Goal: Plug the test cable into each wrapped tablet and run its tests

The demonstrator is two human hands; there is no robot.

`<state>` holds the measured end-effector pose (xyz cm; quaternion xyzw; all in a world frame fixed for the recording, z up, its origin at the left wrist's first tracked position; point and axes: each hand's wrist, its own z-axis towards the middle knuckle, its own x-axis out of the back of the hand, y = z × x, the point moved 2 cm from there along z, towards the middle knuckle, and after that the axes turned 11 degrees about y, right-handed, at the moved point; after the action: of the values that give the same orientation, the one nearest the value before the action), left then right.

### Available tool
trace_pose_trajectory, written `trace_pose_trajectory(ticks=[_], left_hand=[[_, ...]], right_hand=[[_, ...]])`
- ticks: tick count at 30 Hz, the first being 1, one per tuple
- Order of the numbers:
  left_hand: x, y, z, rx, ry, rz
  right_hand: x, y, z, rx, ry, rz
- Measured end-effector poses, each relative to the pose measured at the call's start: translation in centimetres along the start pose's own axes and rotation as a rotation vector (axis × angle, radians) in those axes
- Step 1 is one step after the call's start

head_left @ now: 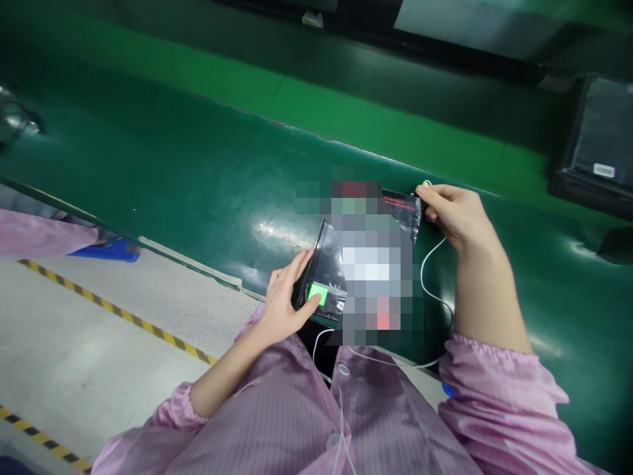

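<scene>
Bag (327,265), glossy black, right hand (457,221) pinching

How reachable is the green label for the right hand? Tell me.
Probably not: the right hand pinches a top corner of the bag, away from the green label, and the thumb of the left hand covers part of it.

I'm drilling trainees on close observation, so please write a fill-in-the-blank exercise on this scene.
1. The left hand presses its thumb on a ____ sticker on the dark bag.
2. The right hand pinches the bag's far corner, and a thin ____ cord hangs under its wrist.
3. Both sleeves are ____.
Missing words: green; white; pink.
</scene>
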<state>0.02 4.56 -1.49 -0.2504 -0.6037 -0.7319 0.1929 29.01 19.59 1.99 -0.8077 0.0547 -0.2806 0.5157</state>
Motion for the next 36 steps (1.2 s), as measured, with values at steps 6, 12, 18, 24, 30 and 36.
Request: trace_pose_trajectory(ticks=[6, 12, 18, 24, 30, 36], left_hand=[[0.1, -0.1, -0.3, -0.039, -0.009, 0.0], [-0.6, 1.9, -0.1, 0.002, -0.032, 0.086], [-1.8, 2.5, -0.5, -0.04, -0.065, 0.184], [-1.8, 1.6, -0.8, -0.044, -0.112, 0.164], [-2.2, 1.3, -1.4, 0.049, -0.089, 0.167], [-2.2, 1.2, -1.5, 0.108, -0.079, 0.155]], right_hand=[[-0.1, -0.2, 0.4, -0.013, -0.011, -0.008], [0.7, 0.1, 2.6, 0.097, -0.043, -0.112], [1.0, 0.5, 3.9, 0.213, -0.094, -0.303], [1.0, 0.4, 4.0, 0.417, -0.105, -0.468], [0.6, 0.0, 4.1, 0.135, -0.246, -0.098], [0.3, 1.1, 4.4, 0.013, -0.129, 0.269]])
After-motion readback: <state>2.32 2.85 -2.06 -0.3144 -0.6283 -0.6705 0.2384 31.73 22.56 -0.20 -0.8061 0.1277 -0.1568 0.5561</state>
